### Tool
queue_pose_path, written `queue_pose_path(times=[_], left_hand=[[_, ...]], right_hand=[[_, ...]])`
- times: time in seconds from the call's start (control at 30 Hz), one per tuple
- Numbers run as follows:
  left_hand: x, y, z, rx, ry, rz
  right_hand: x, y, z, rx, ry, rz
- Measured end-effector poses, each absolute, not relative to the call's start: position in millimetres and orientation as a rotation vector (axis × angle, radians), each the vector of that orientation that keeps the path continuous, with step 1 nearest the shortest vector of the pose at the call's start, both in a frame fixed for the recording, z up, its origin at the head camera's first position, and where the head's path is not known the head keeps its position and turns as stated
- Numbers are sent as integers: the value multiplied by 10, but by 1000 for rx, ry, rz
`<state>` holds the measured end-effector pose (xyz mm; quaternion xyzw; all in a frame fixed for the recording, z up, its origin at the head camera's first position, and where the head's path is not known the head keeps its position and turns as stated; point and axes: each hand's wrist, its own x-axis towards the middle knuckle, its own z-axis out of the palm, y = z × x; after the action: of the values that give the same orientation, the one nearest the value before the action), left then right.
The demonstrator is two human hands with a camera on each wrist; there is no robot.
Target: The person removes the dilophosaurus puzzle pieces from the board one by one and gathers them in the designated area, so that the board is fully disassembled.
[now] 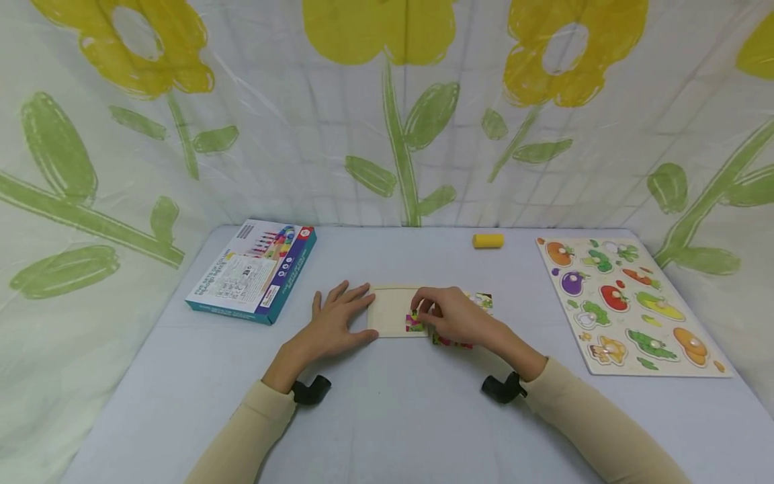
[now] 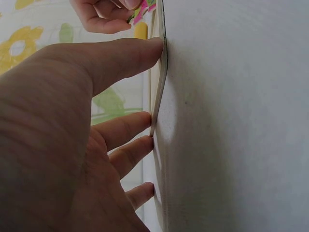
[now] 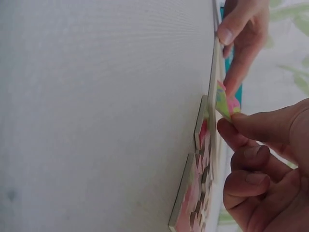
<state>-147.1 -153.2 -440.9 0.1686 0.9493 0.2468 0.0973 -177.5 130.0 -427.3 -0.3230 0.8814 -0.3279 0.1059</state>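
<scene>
A shallow light-wood puzzle tray (image 1: 388, 312) lies mid-table. My left hand (image 1: 336, 320) rests at its left side, fingers spread and fairly straight, thumb on the near left corner. Over the tray's right part, my right hand (image 1: 457, 314) pinches a pink and green jigsaw piece (image 1: 414, 323) between thumb and forefinger; the right wrist view shows this jigsaw piece (image 3: 223, 102) tilted above the tray. Several more jigsaw pieces (image 3: 186, 193) lie on the table to the tray's right, partly hidden under the right hand in the head view.
A blue and white box (image 1: 250, 269) lies at the back left. A yellow cylinder (image 1: 488, 240) is near the back edge. At right lies a vegetable peg board (image 1: 631, 306). Behind the table hangs a flower-printed cloth (image 1: 266, 148).
</scene>
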Motion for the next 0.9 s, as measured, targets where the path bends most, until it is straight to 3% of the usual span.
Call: queue_pose_path(times=[0.4,0.9], left_hand=[[-1467,-1534,-4423,509,2810,729],[-1455,-1544,-4411,522,2804,754]], right_hand=[[-1734,1455,-4164,-878,2607,-990],[-1583,2067,-4139,-798,2643,-949]])
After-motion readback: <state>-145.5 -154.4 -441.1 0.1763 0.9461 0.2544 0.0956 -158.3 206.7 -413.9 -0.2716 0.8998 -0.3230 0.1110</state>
